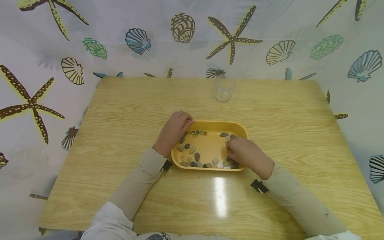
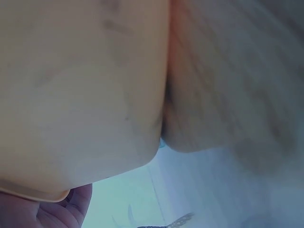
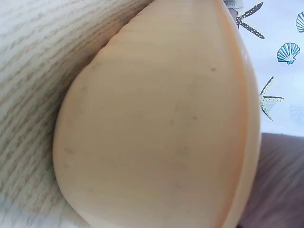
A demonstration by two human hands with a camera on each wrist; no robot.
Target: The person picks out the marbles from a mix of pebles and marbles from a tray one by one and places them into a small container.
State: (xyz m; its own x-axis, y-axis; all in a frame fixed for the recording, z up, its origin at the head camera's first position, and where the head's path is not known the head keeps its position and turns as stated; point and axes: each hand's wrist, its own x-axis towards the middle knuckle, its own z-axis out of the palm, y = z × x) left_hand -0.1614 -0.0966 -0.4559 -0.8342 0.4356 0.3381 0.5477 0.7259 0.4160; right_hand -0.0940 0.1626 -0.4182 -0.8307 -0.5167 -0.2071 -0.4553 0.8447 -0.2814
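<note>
A yellow oval tray (image 1: pixel 210 122) stands on the table with stones and glass marbles inside. My left hand (image 1: pixel 174 133) holds its far left corner, thumb over the rim; the left wrist view shows part of that hand (image 2: pixel 61 209) against the rim. Inside the right end is my right hand (image 1: pixel 244 153), fingers curled downward. Its fingertips are hidden, so I cannot tell whether they pinch a stone. Close beside them lies a pale stone (image 1: pixel 228 137). A row of marbles (image 1: pixel 197 133) sits at the far left. Dark and pale stones line the near side, including a white stone (image 1: pixel 220 165).
A clear glass jar (image 1: pixel 223 93) stands near the back edge of the wooden table (image 1: pixel 135 106). Behind it hangs a curtain (image 1: pixel 162 20) printed with shells and starfish. The tray's outer wall (image 3: pixel 156 114) fills most of the right wrist view.
</note>
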